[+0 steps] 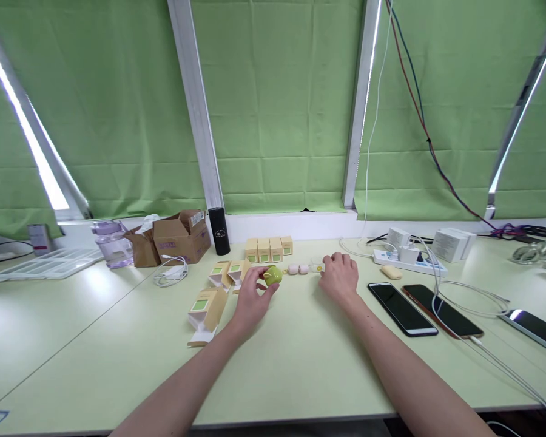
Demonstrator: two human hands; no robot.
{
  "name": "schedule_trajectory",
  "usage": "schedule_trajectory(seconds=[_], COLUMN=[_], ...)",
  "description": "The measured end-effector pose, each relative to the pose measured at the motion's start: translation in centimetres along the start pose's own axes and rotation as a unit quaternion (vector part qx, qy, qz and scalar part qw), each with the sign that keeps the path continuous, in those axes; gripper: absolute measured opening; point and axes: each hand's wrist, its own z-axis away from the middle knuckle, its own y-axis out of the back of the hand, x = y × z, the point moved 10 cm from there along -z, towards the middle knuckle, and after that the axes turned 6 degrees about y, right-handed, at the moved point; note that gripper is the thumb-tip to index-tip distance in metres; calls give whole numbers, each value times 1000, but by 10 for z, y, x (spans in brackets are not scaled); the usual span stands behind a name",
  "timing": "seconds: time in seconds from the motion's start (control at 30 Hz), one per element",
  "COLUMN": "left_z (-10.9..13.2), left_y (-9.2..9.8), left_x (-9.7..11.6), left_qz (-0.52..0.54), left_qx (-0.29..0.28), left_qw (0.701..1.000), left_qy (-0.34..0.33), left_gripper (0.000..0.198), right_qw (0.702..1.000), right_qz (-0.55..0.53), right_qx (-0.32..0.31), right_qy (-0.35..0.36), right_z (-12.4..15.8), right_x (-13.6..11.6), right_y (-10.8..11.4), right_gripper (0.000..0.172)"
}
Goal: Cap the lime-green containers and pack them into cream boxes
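My left hand is closed, thumb and fingers pinching a small round green object with a yellowish part. Just right of it, two short pale pink cylinders stand in a row on the table. My right hand rests on the table with its fingers curled. A small clear piece shows at its fingertips, and what the fingers hold is hidden. Left of my left hand lie opened small cardboard boxes with green labels. Several closed small boxes stand in a row behind.
A brown carton, a black bottle and a clear jug stand at the back left. To the right lie phones, a tan oval case, a power strip and loose white cables. White boxes stand behind.
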Motion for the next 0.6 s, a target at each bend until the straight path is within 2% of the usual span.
schedule_trajectory(seconds=[0.17, 0.3, 0.4, 0.5, 0.6], left_z=[-4, -6, -7, -6, -6], left_y=[0, 0, 1, 2, 3], left_x=[-17, -21, -20, -20, -19], left_qz=[51, 81, 96, 109, 119], left_qx=[-5, -7, -8, -5, -6], left_qw=[996, 993, 991, 989, 988], left_qy=[75, 90, 90, 97, 100], left_gripper=[39, 46, 49, 51, 50], right_qw=[997, 997, 998, 992, 975], right_qz=[43, 51, 35, 3, -32], right_qx=[-53, -63, -46, -16, -26], right_qy=[-23, -14, 38, 126, 218], right_z=[-1, 0, 4, 14, 31], right_x=[24, 19, -7, -51, -97], right_y=[-19, -21, -12, 0, 1], right_gripper=[29, 26, 24, 25, 26])
